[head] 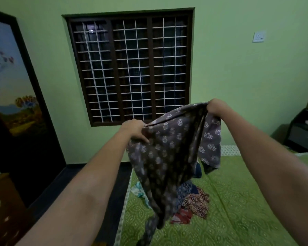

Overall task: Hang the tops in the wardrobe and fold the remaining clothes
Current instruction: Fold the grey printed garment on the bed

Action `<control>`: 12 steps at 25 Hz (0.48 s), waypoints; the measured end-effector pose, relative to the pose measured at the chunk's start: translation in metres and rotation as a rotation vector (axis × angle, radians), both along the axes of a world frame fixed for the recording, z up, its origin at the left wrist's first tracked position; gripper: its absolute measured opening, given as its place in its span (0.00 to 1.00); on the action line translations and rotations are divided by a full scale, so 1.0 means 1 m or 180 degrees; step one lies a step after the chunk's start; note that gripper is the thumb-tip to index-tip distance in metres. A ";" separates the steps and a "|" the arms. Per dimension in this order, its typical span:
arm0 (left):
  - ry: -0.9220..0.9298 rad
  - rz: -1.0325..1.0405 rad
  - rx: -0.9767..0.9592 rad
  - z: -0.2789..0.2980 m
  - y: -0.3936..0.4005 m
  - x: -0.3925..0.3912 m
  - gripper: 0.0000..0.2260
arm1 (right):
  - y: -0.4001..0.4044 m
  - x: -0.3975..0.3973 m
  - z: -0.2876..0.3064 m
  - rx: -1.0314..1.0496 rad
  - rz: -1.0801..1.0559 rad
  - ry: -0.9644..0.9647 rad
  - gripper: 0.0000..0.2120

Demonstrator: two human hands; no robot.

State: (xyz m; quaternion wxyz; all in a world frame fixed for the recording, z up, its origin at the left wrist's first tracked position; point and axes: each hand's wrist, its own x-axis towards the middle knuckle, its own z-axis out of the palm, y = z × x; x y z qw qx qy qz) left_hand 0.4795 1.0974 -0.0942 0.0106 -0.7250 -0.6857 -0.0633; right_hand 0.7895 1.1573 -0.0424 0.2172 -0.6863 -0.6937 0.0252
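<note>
A grey-brown garment with white leaf prints [171,150] hangs in the air above the bed. My left hand [134,129] grips its upper left edge, and my right hand [215,106] grips its upper right corner, held higher. The cloth droops down between them, and its lower end trails toward the bed's near edge. Behind and below it, a small heap of clothes [194,201] lies on the bed: a maroon patterned piece, a blue one, a red one and a pale green one. The hanging garment hides part of the heap.
The bed has a green patterned cover [238,210]. A dark barred window [132,68] sits in the green wall ahead. A dark door with a landscape picture [12,103] stands at left, a brown perforated stool [4,210] at lower left, a dark cabinet [304,134] at right.
</note>
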 end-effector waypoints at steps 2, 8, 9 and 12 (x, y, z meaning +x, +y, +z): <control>-0.0402 0.0317 0.0068 -0.004 0.005 -0.013 0.11 | -0.004 0.000 -0.005 -0.0082 -0.0181 0.0063 0.14; -0.3503 -0.0462 0.0074 0.010 -0.008 0.050 0.08 | -0.038 -0.093 -0.028 -0.0702 0.1057 0.0328 0.46; -0.3491 -0.0544 0.0096 0.011 -0.007 0.054 0.06 | -0.041 -0.108 -0.030 -0.0615 0.1297 0.0552 0.35; -0.3678 -0.0679 -0.0105 0.003 -0.007 0.036 0.11 | -0.044 -0.125 -0.028 -0.0361 0.1284 0.0699 0.07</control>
